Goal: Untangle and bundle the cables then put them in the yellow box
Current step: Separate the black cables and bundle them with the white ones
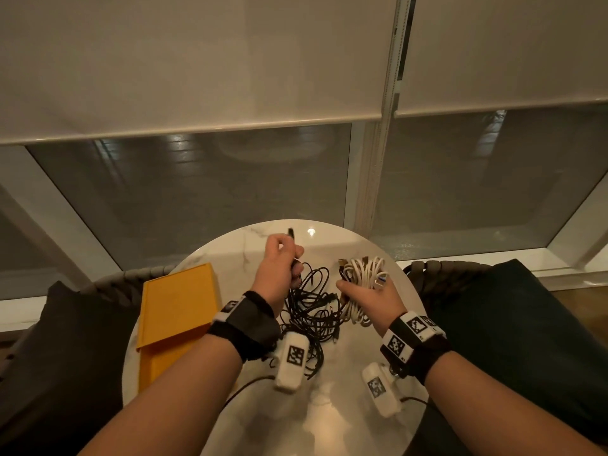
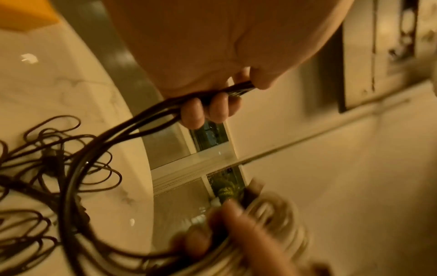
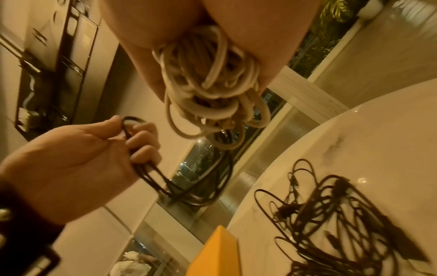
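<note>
My left hand (image 1: pixel 281 261) is raised over the round table and grips loops of a black cable (image 2: pixel 132 119), its plug end sticking up past my fingers (image 2: pixel 214 108). The strands run down into a black cable tangle (image 1: pixel 312 311) lying on the tabletop. My right hand (image 1: pixel 365 297) holds a coiled white cable bundle (image 1: pixel 362 281) above the table's right side, with dark strands caught in it (image 3: pixel 220 138). The yellow box (image 1: pixel 177 304) lies open at the left, its lid beside it.
The white marble table (image 1: pixel 316 416) is small and round, with dark cushioned chairs (image 1: pixel 513 311) on both sides. A window with lowered blinds (image 1: pixel 197 60) stands behind it. Black wires from the wrist cameras trail over the table's near part.
</note>
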The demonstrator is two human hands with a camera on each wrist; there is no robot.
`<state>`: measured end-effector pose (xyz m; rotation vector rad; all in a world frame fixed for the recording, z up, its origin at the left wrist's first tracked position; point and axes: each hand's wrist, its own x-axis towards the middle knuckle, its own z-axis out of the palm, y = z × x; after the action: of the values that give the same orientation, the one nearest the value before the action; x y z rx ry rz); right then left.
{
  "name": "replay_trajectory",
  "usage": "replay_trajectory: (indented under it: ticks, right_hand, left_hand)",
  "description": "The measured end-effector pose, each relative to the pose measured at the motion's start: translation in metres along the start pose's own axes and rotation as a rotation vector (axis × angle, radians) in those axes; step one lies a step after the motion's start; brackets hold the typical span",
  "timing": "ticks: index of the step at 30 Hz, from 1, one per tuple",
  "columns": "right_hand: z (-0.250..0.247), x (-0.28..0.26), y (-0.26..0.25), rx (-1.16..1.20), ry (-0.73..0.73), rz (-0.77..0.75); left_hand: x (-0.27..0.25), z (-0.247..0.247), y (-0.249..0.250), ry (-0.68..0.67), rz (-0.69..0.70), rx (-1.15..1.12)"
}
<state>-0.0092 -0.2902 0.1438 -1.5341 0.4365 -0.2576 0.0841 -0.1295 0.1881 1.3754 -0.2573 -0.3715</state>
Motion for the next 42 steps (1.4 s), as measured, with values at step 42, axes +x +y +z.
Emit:
replay_trajectory:
  ticks: [42]
  right_hand:
    - [-0.013,0.028,-0.031,1.026,-0.013,0.163]
  left_hand:
    - [-0.022,0.006,-0.020,-0.330,0.181,0.712]
